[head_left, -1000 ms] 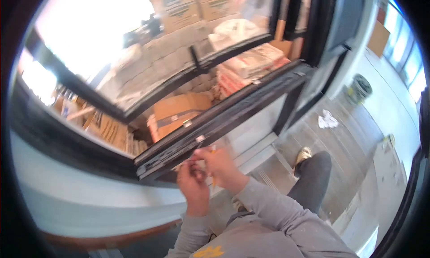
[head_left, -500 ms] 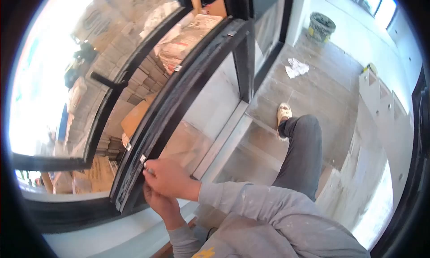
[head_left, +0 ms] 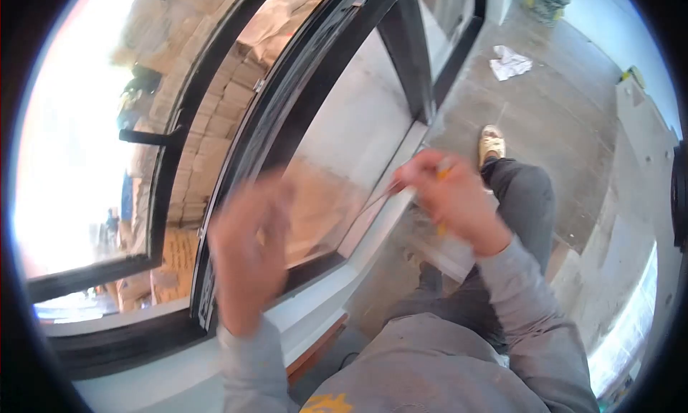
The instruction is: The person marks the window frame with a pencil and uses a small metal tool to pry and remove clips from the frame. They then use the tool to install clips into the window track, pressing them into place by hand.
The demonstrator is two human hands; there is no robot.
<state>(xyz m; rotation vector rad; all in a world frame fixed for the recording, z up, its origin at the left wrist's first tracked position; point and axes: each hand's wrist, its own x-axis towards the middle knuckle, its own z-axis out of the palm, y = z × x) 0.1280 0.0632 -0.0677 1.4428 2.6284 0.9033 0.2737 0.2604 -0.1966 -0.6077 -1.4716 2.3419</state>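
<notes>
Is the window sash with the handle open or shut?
Open. The sash stands away from the black frame, and stacked material shows through the gap between them.

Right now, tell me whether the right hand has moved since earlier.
Yes: the right hand has drawn away from the black window frame, toward the knee.

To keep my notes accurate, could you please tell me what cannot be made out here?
All in the head view:
- Left hand: motion blur hides whether it holds anything.
- Thin dark rod: right hand covers its near end.
- Slim yellow item: fingers hide its middle.
- Round grey bucket: top edge cuts it off.
- Brown cardboard box: print too blurred.
</notes>
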